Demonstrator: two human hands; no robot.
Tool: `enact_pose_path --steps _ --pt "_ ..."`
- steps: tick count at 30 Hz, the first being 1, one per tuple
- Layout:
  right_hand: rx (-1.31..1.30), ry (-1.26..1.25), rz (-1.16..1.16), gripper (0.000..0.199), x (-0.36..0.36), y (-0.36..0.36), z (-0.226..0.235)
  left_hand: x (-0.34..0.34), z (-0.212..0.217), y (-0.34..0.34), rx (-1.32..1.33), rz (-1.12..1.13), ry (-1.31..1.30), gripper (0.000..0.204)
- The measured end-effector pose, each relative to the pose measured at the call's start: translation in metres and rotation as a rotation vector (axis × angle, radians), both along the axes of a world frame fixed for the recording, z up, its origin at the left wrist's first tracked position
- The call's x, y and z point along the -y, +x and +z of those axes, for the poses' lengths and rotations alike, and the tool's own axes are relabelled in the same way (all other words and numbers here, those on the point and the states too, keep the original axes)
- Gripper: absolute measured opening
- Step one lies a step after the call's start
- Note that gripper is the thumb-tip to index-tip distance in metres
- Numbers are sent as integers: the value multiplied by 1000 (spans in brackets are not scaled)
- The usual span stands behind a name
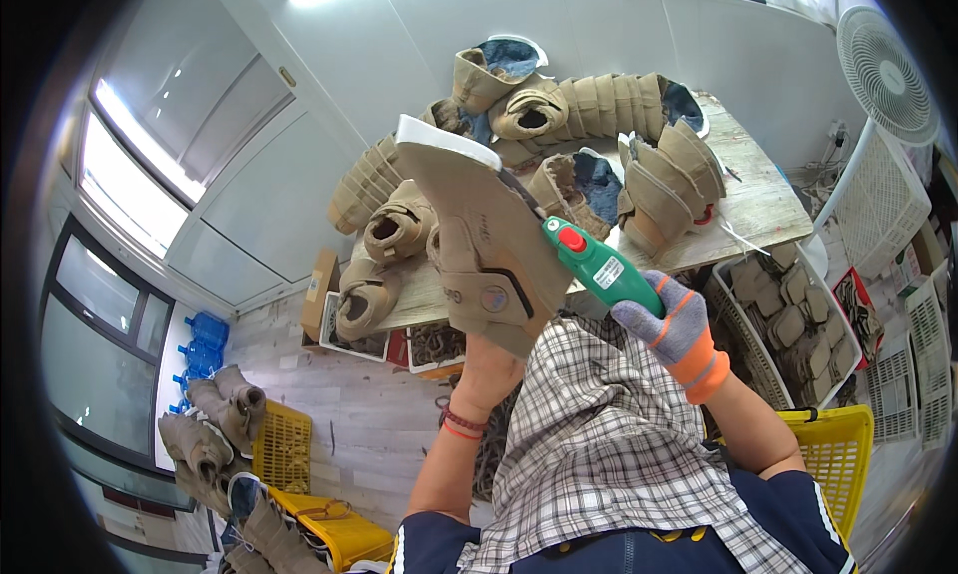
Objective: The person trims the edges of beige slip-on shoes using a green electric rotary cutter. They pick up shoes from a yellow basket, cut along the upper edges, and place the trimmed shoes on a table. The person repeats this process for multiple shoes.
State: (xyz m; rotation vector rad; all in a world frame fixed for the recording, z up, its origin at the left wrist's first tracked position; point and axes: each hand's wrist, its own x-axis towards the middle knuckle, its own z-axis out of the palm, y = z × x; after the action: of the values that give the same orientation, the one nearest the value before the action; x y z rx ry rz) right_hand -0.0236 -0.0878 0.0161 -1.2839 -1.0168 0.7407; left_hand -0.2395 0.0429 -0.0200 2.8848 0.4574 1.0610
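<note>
A tan shoe upper (477, 230) with a white-edged collar is held up in front of the table. My left hand (489, 372), bare, grips it from below; its fingers are mostly hidden behind the upper. In my right hand (684, 336), gloved in grey and orange, is a green handheld power tool (606, 267) with a red switch. The tool's front end meets the right edge of the upper; whether it touches cannot be told. Behind them, nested tan shoe uppers (599, 108) and a single upper with blue lining (596, 185) lie on the table.
The pale wooden table (763, 210) stands ahead. A white crate (850, 349) of tan pieces is at its right, near a white fan (888, 75). A yellow basket (836, 464) sits by my right elbow. More yellow baskets (282, 444) and tan uppers occupy the lower left.
</note>
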Motion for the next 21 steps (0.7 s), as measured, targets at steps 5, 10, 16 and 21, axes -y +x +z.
enact_pose_path --steps 5,10,16,21 --pt "-160 -33 43 43 0 5 17 8 -5 7 -78 -71 -95 38" --pt "-223 -87 74 39 -6 16 28 8 -15 2 -123 -135 -184 37" --pt "-223 22 -119 41 -6 43 9 -1 -4 -21 159 -20 -144 38" --pt "-110 -23 -204 40 30 64 -2 -123 58 -53 103 425 239 23"
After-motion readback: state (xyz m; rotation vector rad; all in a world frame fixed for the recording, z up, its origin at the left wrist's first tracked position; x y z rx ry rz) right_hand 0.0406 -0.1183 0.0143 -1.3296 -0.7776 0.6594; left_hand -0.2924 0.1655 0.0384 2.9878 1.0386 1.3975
